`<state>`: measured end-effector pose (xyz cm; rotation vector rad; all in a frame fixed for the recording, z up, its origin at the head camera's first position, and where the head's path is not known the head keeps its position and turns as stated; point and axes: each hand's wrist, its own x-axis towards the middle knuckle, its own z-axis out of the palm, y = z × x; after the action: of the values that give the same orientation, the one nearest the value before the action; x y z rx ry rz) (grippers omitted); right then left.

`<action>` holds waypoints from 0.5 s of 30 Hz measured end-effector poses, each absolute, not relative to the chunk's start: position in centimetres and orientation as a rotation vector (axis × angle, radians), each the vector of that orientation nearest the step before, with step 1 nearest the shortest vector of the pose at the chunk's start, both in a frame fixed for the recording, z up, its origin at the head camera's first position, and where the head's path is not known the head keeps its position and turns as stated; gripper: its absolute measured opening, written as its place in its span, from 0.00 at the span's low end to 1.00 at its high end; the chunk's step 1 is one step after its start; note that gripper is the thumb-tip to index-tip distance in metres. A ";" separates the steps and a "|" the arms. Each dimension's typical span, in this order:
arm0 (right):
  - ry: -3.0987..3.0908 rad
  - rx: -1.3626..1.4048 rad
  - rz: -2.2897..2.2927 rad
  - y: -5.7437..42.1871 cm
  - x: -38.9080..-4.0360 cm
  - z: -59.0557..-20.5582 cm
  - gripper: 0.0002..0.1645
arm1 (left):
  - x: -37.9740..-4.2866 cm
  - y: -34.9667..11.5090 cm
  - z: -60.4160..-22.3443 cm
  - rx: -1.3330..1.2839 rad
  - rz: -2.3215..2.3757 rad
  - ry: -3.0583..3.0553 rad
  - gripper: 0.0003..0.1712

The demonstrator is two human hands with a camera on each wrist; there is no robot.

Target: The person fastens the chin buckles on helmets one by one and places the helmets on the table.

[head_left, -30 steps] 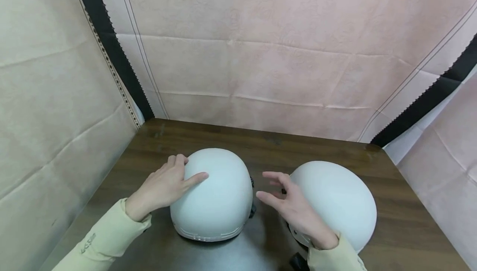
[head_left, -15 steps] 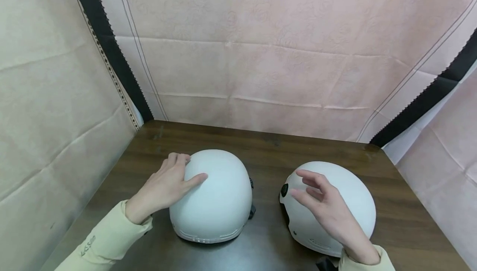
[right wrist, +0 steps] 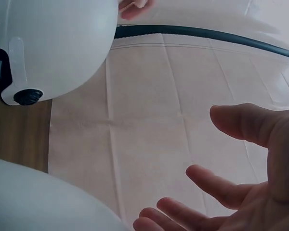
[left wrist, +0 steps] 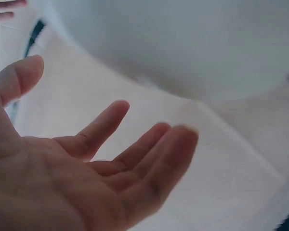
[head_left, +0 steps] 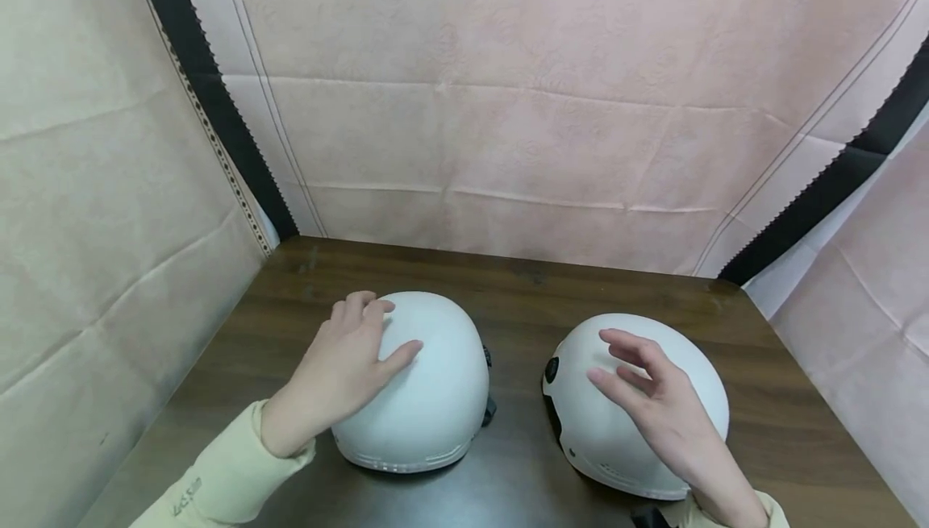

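Two white helmets sit dome up on the dark wooden table. The left helmet (head_left: 435, 399) has my left hand (head_left: 344, 363) over its upper left side, thumb spread from the fingers. In the left wrist view a gap shows between those relaxed fingertips (left wrist: 183, 139) and the white shell (left wrist: 183, 43). My right hand (head_left: 664, 407) hovers above the right helmet (head_left: 595, 423), fingers loosely bent, holding nothing. A black round knob (head_left: 551, 370) marks that helmet's left side. In the right wrist view, the left helmet (right wrist: 67, 38) shows its own dark knob (right wrist: 28, 96).
The wooden table (head_left: 522, 463) carries both helmets, with a gap of bare wood between them. A black strap (head_left: 648, 517) lies by the right helmet, near my right sleeve. Pale fabric walls (head_left: 508, 133) with black edging enclose the table's back and sides.
My right hand has moved right, away from the gap between the helmets to over the right helmet. My left hand has shifted slightly right and lifted a little. Both helmets stay put.
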<state>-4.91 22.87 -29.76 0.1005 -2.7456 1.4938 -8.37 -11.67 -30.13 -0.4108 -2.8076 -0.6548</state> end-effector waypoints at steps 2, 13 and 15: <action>-2.738 0.098 1.479 23.3 -4.8 -29.7 0.34 | -7.8 -10.5 -29.8 -0.480 -0.604 -2.736 0.34; -2.542 0.112 1.376 25.5 -4.3 -29.9 0.27 | -5.4 -3.5 -28.9 -0.941 -0.793 -2.582 0.29; -2.516 0.070 1.345 26.4 -4.5 -29.8 0.28 | -5.3 -1.7 -29.1 -0.989 -0.857 -2.573 0.29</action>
<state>-4.45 26.40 -29.83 0.0697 -2.5161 1.3453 -5.33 -1.72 -29.10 -0.9891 -2.5733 -0.8568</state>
